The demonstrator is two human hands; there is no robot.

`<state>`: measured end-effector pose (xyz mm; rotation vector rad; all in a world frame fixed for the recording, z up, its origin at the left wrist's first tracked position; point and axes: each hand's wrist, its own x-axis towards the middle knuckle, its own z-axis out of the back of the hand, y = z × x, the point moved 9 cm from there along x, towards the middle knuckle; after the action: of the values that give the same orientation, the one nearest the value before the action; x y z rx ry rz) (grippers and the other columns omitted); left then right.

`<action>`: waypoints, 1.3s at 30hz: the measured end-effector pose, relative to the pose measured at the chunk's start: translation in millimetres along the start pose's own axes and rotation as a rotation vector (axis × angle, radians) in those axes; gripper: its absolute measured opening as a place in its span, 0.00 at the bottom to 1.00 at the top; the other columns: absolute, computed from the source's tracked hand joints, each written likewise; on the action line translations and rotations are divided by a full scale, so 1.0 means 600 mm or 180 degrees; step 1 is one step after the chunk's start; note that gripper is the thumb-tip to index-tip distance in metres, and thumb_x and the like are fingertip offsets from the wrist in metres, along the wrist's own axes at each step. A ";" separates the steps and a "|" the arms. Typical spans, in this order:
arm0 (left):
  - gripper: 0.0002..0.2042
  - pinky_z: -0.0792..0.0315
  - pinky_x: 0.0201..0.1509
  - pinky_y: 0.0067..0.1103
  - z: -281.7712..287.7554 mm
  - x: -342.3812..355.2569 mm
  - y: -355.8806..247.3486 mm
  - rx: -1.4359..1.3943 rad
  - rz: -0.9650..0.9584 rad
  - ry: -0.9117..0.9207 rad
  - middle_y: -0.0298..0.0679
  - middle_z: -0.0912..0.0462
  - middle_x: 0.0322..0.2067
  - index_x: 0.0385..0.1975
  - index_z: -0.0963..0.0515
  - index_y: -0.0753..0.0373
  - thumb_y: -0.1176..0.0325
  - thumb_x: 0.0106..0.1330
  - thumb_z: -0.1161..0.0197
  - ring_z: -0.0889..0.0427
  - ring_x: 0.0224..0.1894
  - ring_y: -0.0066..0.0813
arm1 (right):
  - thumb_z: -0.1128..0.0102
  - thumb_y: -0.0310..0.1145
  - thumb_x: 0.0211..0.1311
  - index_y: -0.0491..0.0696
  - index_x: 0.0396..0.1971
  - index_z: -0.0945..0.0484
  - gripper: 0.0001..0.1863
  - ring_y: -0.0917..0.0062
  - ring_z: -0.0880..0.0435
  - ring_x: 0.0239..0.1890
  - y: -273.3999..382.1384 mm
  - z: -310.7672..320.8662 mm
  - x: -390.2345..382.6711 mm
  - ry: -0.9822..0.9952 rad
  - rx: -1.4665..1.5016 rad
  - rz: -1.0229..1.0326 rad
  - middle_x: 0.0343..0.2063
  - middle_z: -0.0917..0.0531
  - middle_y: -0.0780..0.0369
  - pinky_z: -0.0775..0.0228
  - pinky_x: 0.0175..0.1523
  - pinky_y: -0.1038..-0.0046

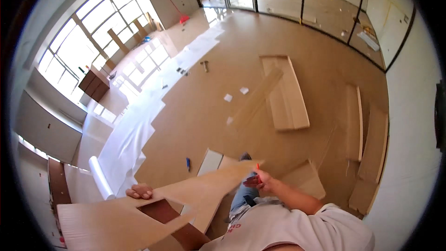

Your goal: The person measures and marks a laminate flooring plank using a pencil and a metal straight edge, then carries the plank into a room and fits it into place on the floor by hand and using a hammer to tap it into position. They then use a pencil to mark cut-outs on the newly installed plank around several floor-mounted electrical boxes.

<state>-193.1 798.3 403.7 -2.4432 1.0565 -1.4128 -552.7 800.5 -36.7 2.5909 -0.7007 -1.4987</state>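
A large tan sheet that looks like cardboard (204,183) lies slanted in front of me, with a cut-out gap near its lower left. My left hand (140,191) is closed over its far edge, fingers curled. Near its right end, my right hand (262,180) is closed around a slim red tool (258,167); too little shows to tell its kind. A dark brown panel (160,211) shows through the gap. Just beyond the sheet, a white-topped strip (210,161) and a small blue tool (188,164) rest on the floor.
Open cardboard boxes (285,93) lie ahead, and more cardboard pieces (375,144) line the right wall. White underlay (134,125) runs along the left from a roll (101,176). Small tools (204,66) lie farther off. Glass partitions (325,14) close the far side.
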 end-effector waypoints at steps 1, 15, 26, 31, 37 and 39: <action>0.10 0.22 0.36 0.26 0.057 0.012 0.043 -0.0159 0.0180 0.0186 0.42 0.28 0.21 0.34 0.31 0.67 0.65 0.72 0.49 0.22 0.28 0.39 | 0.45 0.48 0.68 0.50 0.41 0.22 0.16 0.84 0.26 0.18 0.066 -0.028 0.041 0.0214 0.0692 0.0218 0.29 0.16 0.63 0.48 0.13 0.88; 0.16 0.30 0.43 0.30 0.199 0.412 0.442 -0.0702 0.0283 -0.0672 0.37 0.30 0.21 0.24 0.32 0.56 0.55 0.73 0.54 0.28 0.31 0.32 | 0.34 0.36 0.59 0.51 0.36 0.23 0.09 0.84 0.32 0.17 0.652 -0.209 0.183 0.0630 0.1317 0.0904 0.25 0.23 0.67 0.46 0.17 0.82; 0.21 0.27 0.53 0.31 0.484 0.542 0.789 0.0807 0.0569 -0.2135 0.48 0.20 0.48 0.49 0.23 0.61 0.52 0.71 0.53 0.22 0.49 0.40 | 0.36 0.32 0.60 0.52 0.33 0.24 0.05 0.84 0.35 0.13 1.074 -0.267 0.461 0.0617 0.0669 0.0757 0.24 0.20 0.67 0.46 0.15 0.83; 0.16 0.24 0.45 0.30 0.600 0.482 0.904 0.1482 0.1918 -0.2863 0.45 0.18 0.41 0.42 0.20 0.64 0.57 0.68 0.44 0.19 0.42 0.38 | 0.37 0.32 0.62 0.51 0.34 0.22 0.03 0.85 0.30 0.17 1.239 -0.363 0.558 0.0922 0.0956 0.0344 0.28 0.17 0.66 0.45 0.17 0.86; 0.15 0.25 0.42 0.26 0.686 0.339 1.067 0.3323 0.4826 -0.2721 0.40 0.14 0.36 0.36 0.17 0.68 0.60 0.64 0.36 0.17 0.39 0.29 | 0.35 0.31 0.60 0.54 0.32 0.26 0.07 0.84 0.31 0.20 1.429 -0.493 0.652 0.0544 0.0667 0.0532 0.25 0.21 0.67 0.45 0.17 0.84; 0.15 0.25 0.48 0.25 0.678 0.385 1.156 0.3371 0.5043 -0.1000 0.41 0.14 0.37 0.40 0.17 0.67 0.60 0.65 0.36 0.17 0.43 0.30 | 0.35 0.31 0.60 0.54 0.32 0.27 0.07 0.85 0.31 0.20 1.466 -0.522 0.699 0.0435 0.0583 0.0462 0.25 0.22 0.68 0.46 0.17 0.84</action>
<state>-144.6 44.5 43.8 -0.5606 1.1421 -0.5925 -422.5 -212.2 34.4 2.6718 -1.0283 -1.2578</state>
